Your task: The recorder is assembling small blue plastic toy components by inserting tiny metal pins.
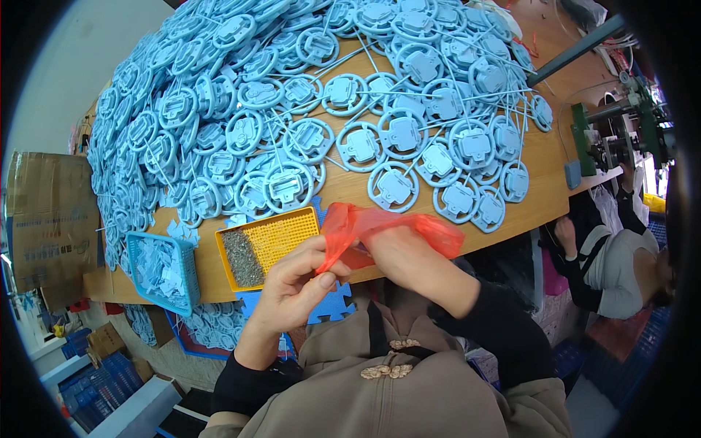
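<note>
A thin, see-through red plastic bag (431, 230) hangs between my hands in front of my chest. My left hand (299, 281) is closed, pinching the bag's left edge between thumb and fingers. Reaching in from the right, my right hand (398, 252) is partly covered by the red film, and its fingers are hidden. Just left of the bag, a yellow basket (281, 241) holds a heap of small grey metal pieces, probably screws. Beyond my hands lie many light-blue round plastic parts (394, 186), several with thin rods.
A light-blue basket (193, 270) of small blue plastic pieces stands at the wooden table's (537, 193) near left edge. A cardboard box (51, 219) is at far left. At right are a green machine (584, 135), a metal bar (577, 51) and another person (613, 270).
</note>
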A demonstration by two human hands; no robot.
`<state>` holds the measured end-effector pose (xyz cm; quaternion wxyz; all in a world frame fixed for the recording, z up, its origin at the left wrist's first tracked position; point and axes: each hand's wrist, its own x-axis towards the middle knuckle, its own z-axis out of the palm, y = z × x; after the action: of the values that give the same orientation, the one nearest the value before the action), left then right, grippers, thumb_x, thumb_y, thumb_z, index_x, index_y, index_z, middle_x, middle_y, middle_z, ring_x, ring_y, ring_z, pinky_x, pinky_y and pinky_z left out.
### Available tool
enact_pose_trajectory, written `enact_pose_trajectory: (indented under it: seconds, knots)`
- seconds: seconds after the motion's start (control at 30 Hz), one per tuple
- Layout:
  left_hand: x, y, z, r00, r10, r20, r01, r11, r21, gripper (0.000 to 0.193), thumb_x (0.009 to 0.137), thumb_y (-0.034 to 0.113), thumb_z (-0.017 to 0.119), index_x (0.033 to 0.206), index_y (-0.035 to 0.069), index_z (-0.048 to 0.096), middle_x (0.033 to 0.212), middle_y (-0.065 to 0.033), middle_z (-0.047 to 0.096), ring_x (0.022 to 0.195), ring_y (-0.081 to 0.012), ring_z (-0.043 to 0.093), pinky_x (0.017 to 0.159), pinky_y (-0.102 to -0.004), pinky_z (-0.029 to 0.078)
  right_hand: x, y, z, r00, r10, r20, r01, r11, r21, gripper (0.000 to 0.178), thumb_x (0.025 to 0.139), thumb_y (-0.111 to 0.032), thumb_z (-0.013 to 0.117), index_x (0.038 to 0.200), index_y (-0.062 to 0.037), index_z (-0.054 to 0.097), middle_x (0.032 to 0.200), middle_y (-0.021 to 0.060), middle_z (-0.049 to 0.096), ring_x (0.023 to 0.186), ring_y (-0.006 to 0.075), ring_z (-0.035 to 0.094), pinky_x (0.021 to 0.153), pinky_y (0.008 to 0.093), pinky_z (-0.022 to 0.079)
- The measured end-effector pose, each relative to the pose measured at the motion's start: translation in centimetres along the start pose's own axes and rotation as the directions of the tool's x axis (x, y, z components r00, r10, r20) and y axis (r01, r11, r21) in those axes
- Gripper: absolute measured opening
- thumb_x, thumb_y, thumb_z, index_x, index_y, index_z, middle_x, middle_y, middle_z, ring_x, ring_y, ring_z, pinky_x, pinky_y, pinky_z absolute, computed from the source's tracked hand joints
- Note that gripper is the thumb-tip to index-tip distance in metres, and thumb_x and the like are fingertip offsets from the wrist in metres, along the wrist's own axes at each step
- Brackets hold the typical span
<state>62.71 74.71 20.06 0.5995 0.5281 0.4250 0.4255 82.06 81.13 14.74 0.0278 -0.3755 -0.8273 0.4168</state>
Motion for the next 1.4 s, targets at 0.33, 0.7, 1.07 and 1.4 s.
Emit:
enact_pose_trajectory:
  seconds: [0.33,0.7,1.07,1.4]
  knots:
    - [-3.1,-1.6,-0.4,0.99,-0.09,-0.108,0.069,0.98,-0.186,0.018,0.091,0.009,0.054,0.099,-0.005,0.063,0.119,-0.0168,0.051,0.082,-0.0168,0.06,0.069,-0.0279,0.052,1.4,1.1,3.4,0.968,0.246,-0.041,-0.151,0.708,0.69,0.03,0.092,-0.024,0.05,0.114,-0.0073,0.059,0.106,0.0071,0.064,0.092,0.0156,0.061,0.077,0.0311,0.049]
    - [-2.2,-1.7,-0.9,0.993,-0.076,-0.093,0.053,0.974,-0.222,0.019,0.092,0.007,0.053,0.103,-0.005,0.062,0.121,-0.0157,0.05,0.083,-0.0156,0.06,0.067,-0.0264,0.052,0.9,3.5,-0.3,0.974,0.215,-0.068,-0.104,0.697,0.709,0.026,0.09,-0.021,0.053,0.11,-0.0066,0.06,0.102,0.008,0.064,0.091,0.0183,0.061,0.076,0.0313,0.049]
    - [-1.4,-1.4,-0.4,0.993,-0.085,-0.08,0.062,0.964,-0.26,0.018,0.092,0.007,0.053,0.103,-0.005,0.062,0.119,-0.0165,0.05,0.083,-0.0171,0.061,0.069,-0.0267,0.053,1.0,3.4,-1.3,0.975,0.2,-0.099,-0.057,0.652,0.756,0.022,0.089,-0.018,0.056,0.106,-0.0058,0.061,0.098,0.0088,0.064,0.09,0.0212,0.062,0.075,0.0315,0.049]
    - [-1.3,-1.6,-0.7,0.995,-0.055,-0.089,0.026,0.952,-0.304,0.018,0.092,0.008,0.053,0.102,-0.004,0.062,0.119,-0.016,0.05,0.083,-0.0174,0.062,0.07,-0.0277,0.053,-0.3,1.8,-0.6,0.975,0.175,-0.136,-0.001,0.616,0.788,0.019,0.087,-0.015,0.058,0.103,-0.0051,0.062,0.094,0.0097,0.064,0.089,0.0239,0.062,0.075,0.0316,0.049]
